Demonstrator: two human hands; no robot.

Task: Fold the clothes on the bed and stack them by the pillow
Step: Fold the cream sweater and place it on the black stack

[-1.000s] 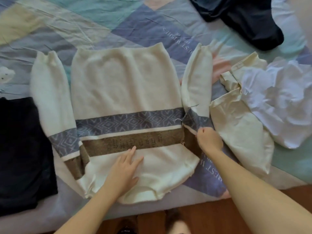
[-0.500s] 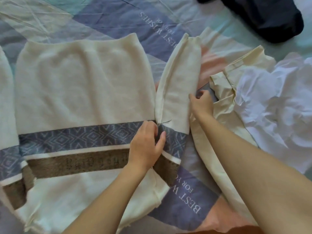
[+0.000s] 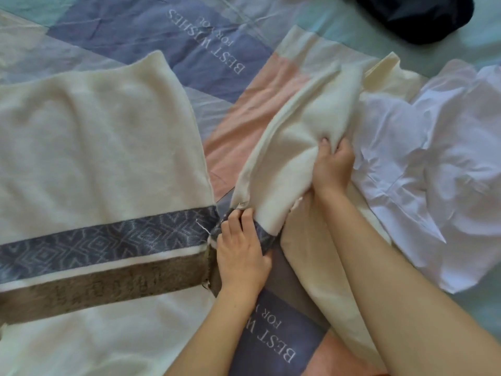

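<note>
A cream sweater [image 3: 95, 158] with a blue patterned band and a brown band lies flat on the bed, hem away from me. Its right sleeve [image 3: 292, 142] is lifted off the bed and bunched. My right hand [image 3: 333, 166] grips the cream middle of that sleeve. My left hand [image 3: 241, 253] holds the sleeve near the armpit seam, fingers curled over the blue band.
A cream garment [image 3: 320, 289] lies under my right forearm, with a crumpled white shirt [image 3: 439, 169] to its right. A dark garment [image 3: 417, 17] sits at the top right. The patchwork bedsheet [image 3: 211, 44] shows between them.
My right hand has gone from the sleeve's outer edge to gripping its middle and lifting it. My left hand has slid onto the sleeve's blue band. The camera has moved closer and rightward.
</note>
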